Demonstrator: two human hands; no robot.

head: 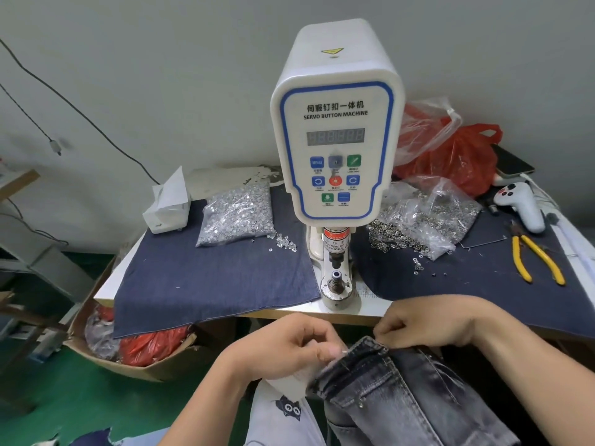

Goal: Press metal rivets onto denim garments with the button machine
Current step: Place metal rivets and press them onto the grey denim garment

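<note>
Both hands are down below the front edge of the surface [373, 309], working at the waistband end of a pair of faded jeans [396, 391] that lies across the person's lap. The left hand [289, 346] has its fingers curled, pinching the denim edge along with a pale scrap of lining; the right hand [428, 326] pinches the top corner of the band from the other side.

The garment is well apart from the die [336, 280] of the button machine [336, 123], which stands empty, nothing loaded that I can see. Bags of rivets sit either side: silvery ones [236, 217] to the left, darker rings [418, 223] to the right, some spilled loose onto the blue cloth [206, 278].

My worry is the folded band going under the punch bunched or off its mark, or a fingertip too close, as the red warning label [335, 241] cautions.
</note>
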